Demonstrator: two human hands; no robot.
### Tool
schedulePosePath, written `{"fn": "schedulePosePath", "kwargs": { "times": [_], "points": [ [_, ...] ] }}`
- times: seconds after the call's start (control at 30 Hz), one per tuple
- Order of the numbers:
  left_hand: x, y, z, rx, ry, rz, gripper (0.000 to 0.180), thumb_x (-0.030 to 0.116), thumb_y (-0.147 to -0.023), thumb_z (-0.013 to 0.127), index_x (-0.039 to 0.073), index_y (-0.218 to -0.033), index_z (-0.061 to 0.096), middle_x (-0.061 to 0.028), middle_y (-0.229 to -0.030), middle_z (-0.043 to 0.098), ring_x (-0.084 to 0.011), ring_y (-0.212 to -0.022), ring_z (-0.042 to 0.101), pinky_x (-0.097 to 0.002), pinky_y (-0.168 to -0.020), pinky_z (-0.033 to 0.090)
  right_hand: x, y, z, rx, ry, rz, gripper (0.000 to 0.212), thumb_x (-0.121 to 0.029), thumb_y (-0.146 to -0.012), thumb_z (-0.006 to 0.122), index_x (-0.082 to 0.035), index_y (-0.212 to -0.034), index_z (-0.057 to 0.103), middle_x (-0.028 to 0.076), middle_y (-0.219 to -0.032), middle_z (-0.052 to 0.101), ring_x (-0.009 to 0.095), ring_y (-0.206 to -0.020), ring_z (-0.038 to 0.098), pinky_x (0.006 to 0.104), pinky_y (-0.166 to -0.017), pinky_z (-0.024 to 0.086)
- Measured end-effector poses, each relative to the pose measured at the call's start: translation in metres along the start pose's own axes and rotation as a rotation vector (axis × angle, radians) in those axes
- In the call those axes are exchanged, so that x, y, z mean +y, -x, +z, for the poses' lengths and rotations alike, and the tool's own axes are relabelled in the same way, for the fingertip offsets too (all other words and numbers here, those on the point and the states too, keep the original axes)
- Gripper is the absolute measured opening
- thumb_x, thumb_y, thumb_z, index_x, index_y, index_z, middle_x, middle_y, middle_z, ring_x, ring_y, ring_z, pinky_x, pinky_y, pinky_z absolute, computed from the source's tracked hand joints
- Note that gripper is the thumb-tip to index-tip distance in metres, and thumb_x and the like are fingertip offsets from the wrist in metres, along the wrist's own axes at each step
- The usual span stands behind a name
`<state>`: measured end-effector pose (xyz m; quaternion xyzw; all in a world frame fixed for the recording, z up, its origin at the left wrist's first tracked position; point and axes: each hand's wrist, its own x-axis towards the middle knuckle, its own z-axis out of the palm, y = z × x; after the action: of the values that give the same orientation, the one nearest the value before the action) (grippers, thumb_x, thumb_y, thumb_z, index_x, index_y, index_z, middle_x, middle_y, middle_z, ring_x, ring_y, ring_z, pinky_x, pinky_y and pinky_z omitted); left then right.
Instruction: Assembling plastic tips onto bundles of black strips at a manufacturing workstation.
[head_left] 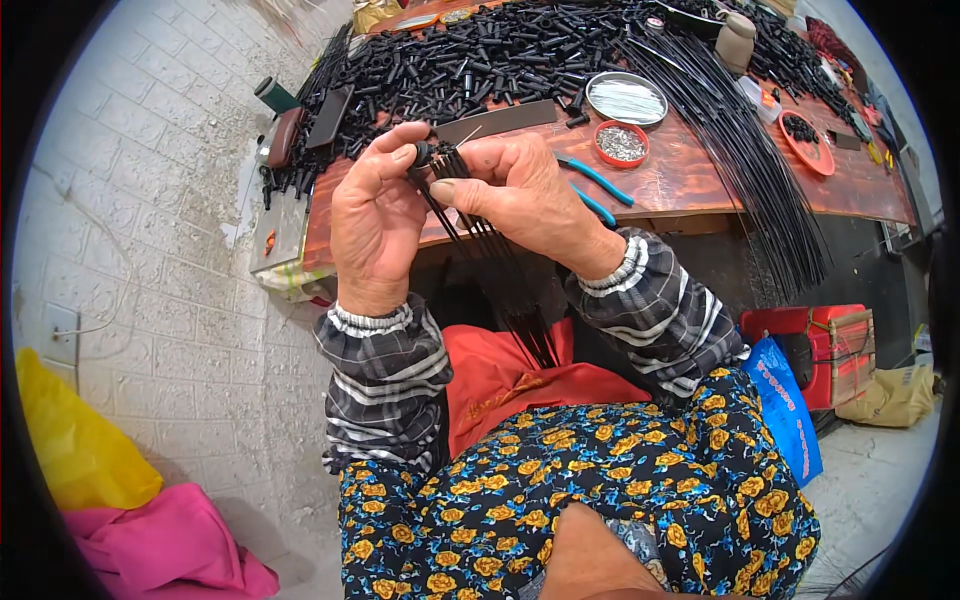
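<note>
Just over the table's near edge, my two hands meet at the top of a bundle of thin black rods, which slants down toward my lap. My left hand pinches a small round black piece at the end of one rod between thumb and fingertips. My right hand is closed around the bundle's upper part, its thumb lying across the rods. A thin light-coloured pin or strip sticks up between the hands; which one grips it, I cannot tell. The right fingers are partly hidden behind the rods.
A heap of short black tubular parts covers the far side of the red-brown table. Blue-handled pliers, a red dish of small silver pieces and a tin of pale strips lie right. Long black rods overhang the edge.
</note>
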<state>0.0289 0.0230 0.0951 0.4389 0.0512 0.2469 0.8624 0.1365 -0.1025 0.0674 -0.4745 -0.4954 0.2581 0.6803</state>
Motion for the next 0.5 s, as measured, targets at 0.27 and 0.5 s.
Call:
{"fn": "schedulePosePath", "kwargs": {
  "times": [0.27, 0.5],
  "points": [
    [-0.007, 0.006, 0.013, 0.098, -0.102, 0.011, 0.02, 0.011, -0.089, 0.058, 0.002, -0.107, 0.061, -0.0016, -0.094, 0.062, -0.0109, -0.085, 0.057, -0.0273, -0.079, 0.045, 0.006, -0.002, 0.0, 0.069, 0.124, -0.038, 0.014, -0.011, -0.085, 0.064, 0.003, -0.083, 0.066, -0.004, -0.068, 0.058, 0.001, -0.063, 0.048, 0.0207, -0.052, 0.04],
    [-0.01, 0.003, 0.004, 0.158, -0.106, -0.009, 0.022, 0.018, -0.093, 0.058, 0.004, -0.109, 0.061, -0.0013, -0.096, 0.063, -0.011, -0.086, 0.057, -0.0279, -0.078, 0.044, 0.013, -0.009, -0.002, 0.057, 0.148, -0.032, 0.015, -0.011, -0.086, 0.064, 0.003, -0.081, 0.064, -0.005, -0.068, 0.058, 0.001, -0.063, 0.047, 0.0204, -0.052, 0.037]
  ]
}}
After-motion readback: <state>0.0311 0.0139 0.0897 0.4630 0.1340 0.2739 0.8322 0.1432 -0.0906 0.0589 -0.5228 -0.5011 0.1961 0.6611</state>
